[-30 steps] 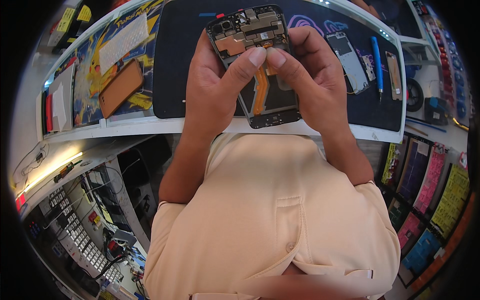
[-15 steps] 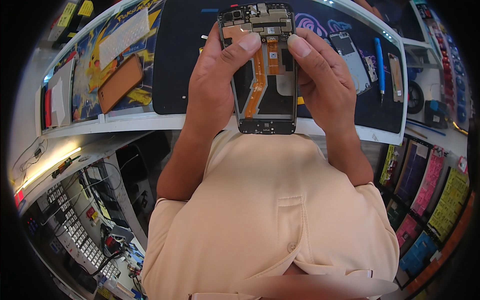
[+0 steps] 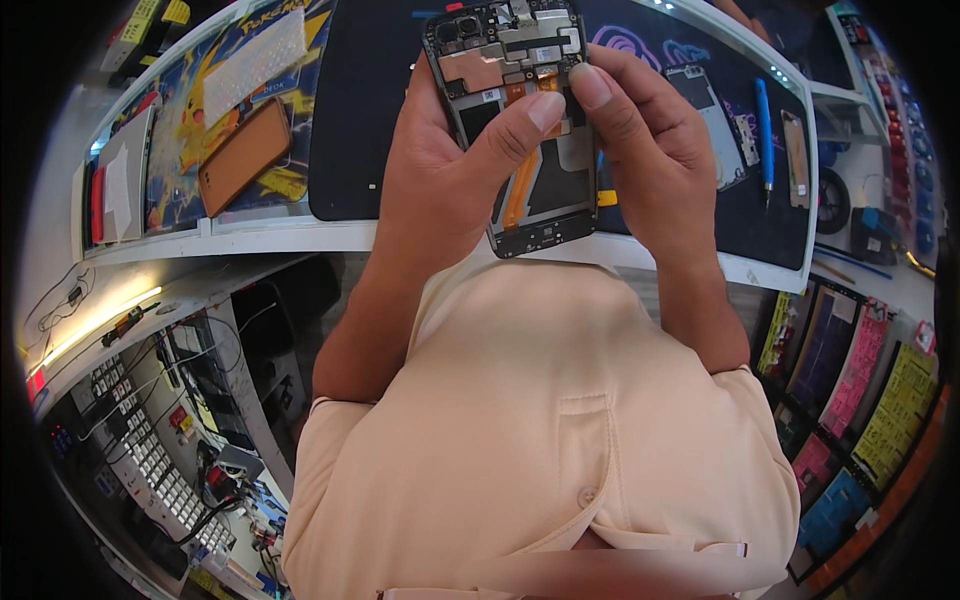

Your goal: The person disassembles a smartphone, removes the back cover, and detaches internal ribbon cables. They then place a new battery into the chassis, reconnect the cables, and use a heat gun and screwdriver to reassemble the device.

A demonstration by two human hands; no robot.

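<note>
An opened smartphone (image 3: pixel 575 185) with its back off is held up over the near edge of the bench, its top end tipped to the left. Its circuit board and a copper-coloured patch show at the top, and an orange flex cable (image 3: pixel 522 185) runs down its inside. My left hand (image 3: pixel 445 165) wraps the phone's left side, the thumb lying across the flex cable. At the right side my right hand (image 3: pixel 645 150) grips the frame, its thumb tip at the lower edge of the board. The fingers behind the phone are mostly hidden.
A dark work mat (image 3: pixel 345 150) covers the bench. To the right lie a grey phone part (image 3: pixel 715 140), a blue pen-like tool (image 3: pixel 764 140) and a small phone piece (image 3: pixel 795 155). At left are a brown phone case (image 3: pixel 245 160) and bubble wrap (image 3: pixel 255 70).
The phone has tilted, its top shifting left. My left thumb has slid right and down from the board's edge across the flex cable; my right thumb has moved slightly up and left.
</note>
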